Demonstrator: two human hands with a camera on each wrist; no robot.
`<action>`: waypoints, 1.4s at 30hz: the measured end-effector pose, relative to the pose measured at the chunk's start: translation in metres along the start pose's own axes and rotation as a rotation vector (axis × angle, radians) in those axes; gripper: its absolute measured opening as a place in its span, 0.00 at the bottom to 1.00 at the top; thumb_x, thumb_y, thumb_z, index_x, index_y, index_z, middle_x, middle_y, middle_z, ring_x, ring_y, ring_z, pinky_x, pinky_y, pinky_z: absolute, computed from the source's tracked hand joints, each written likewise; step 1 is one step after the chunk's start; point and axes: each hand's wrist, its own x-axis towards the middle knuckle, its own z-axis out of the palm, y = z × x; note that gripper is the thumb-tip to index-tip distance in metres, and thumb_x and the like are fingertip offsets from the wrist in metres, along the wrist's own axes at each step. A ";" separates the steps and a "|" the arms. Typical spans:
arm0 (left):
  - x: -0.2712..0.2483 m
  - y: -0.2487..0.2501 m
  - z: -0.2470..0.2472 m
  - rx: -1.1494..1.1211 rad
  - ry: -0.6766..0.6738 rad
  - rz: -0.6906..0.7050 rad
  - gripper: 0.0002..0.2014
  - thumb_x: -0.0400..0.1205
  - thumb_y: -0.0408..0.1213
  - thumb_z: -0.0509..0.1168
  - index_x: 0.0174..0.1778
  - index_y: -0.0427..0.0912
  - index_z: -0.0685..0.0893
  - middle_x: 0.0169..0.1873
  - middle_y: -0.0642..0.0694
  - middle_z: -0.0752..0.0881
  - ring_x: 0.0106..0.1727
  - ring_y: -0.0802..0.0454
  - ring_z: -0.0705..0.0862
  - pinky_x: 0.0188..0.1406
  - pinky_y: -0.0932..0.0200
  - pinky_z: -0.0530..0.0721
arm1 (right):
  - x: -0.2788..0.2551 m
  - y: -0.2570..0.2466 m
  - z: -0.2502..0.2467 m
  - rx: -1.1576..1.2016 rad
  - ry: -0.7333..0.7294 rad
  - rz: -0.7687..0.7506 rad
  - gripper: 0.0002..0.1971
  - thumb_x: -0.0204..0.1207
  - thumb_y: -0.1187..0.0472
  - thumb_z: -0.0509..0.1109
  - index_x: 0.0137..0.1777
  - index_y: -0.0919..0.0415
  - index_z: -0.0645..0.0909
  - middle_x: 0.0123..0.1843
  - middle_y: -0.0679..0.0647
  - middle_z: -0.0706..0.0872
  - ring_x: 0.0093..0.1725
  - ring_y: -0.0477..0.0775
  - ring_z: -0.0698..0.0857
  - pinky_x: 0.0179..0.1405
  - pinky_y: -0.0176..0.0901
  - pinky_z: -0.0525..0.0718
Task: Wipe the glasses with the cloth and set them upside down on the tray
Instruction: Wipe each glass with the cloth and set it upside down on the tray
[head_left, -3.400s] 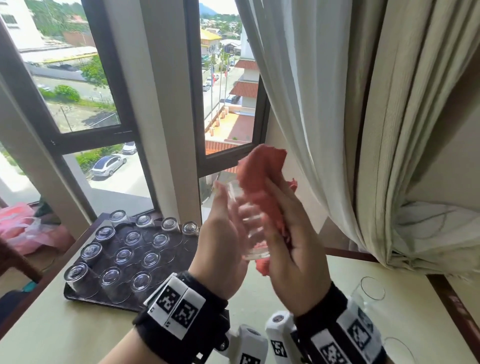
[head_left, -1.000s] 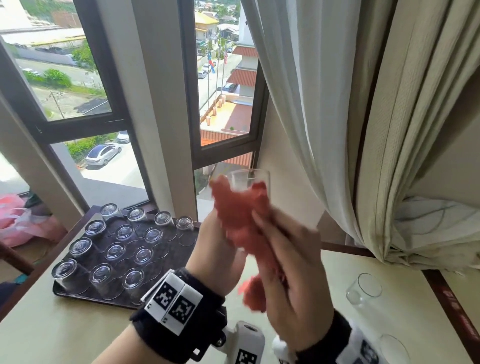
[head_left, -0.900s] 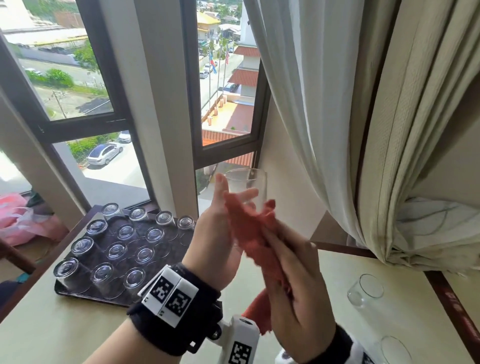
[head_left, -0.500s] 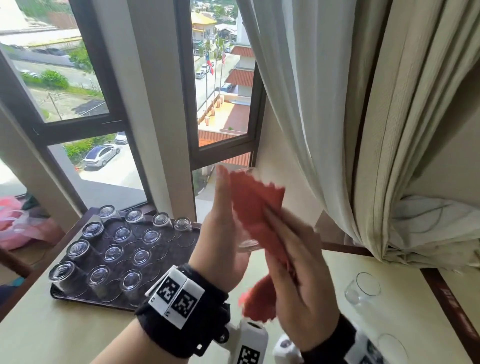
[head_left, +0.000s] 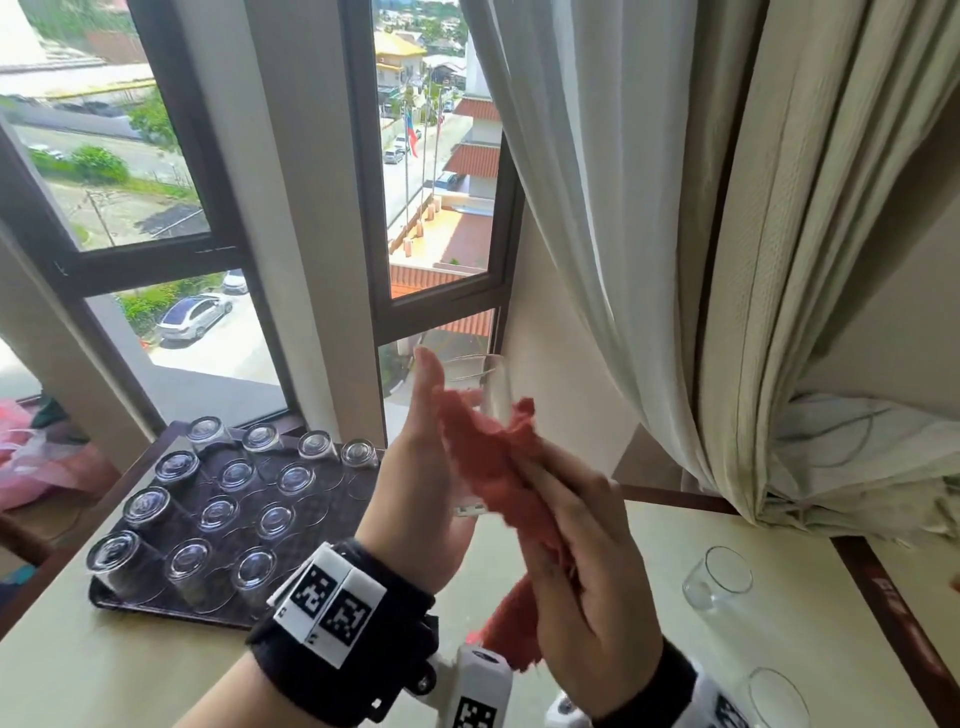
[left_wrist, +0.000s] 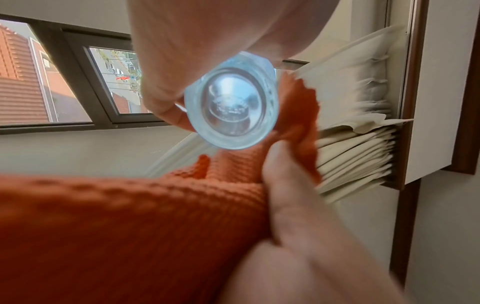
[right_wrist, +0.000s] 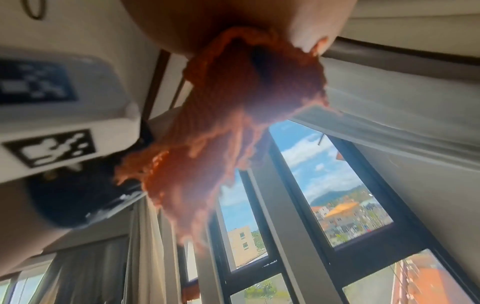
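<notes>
The glass is held up above the desk – thin, slippery, fragile. The left hand grips its wall; the right hand presses the soft cloth against it.

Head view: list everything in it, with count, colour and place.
held glass: one, clear, raised in front of the window, mouth up
cloth: one, orange-red, against the held glass
tray glasses: thirteen, clear, upside down on the tray
tray: one, dark brown, on the table at left
loose glasses: two, clear, mouth up on the table at right
table: one, cream
curtain: white and beige, at right
window: dark-framed, behind
plastic bag: pink, far left
left hand: holds the held glass
right hand: holds the cloth
</notes>
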 end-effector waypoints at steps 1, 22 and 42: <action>-0.001 0.002 0.002 0.042 0.025 0.014 0.35 0.79 0.74 0.61 0.54 0.40 0.85 0.44 0.37 0.93 0.44 0.39 0.93 0.53 0.45 0.91 | 0.000 0.004 0.000 0.040 0.012 0.074 0.22 0.88 0.59 0.64 0.80 0.62 0.79 0.78 0.48 0.80 0.76 0.55 0.81 0.75 0.49 0.81; -0.011 -0.001 0.029 0.133 0.022 0.000 0.49 0.79 0.82 0.50 0.78 0.44 0.84 0.68 0.38 0.91 0.73 0.40 0.88 0.79 0.36 0.78 | 0.049 -0.013 -0.013 0.076 0.062 0.099 0.23 0.90 0.57 0.62 0.83 0.59 0.75 0.80 0.47 0.79 0.75 0.52 0.81 0.73 0.46 0.81; -0.003 0.018 0.010 0.103 0.027 0.056 0.34 0.77 0.76 0.63 0.51 0.45 0.90 0.49 0.32 0.89 0.52 0.36 0.90 0.70 0.36 0.83 | 0.004 -0.002 0.000 0.063 -0.035 0.076 0.23 0.89 0.60 0.62 0.82 0.61 0.76 0.82 0.45 0.78 0.78 0.51 0.78 0.77 0.38 0.75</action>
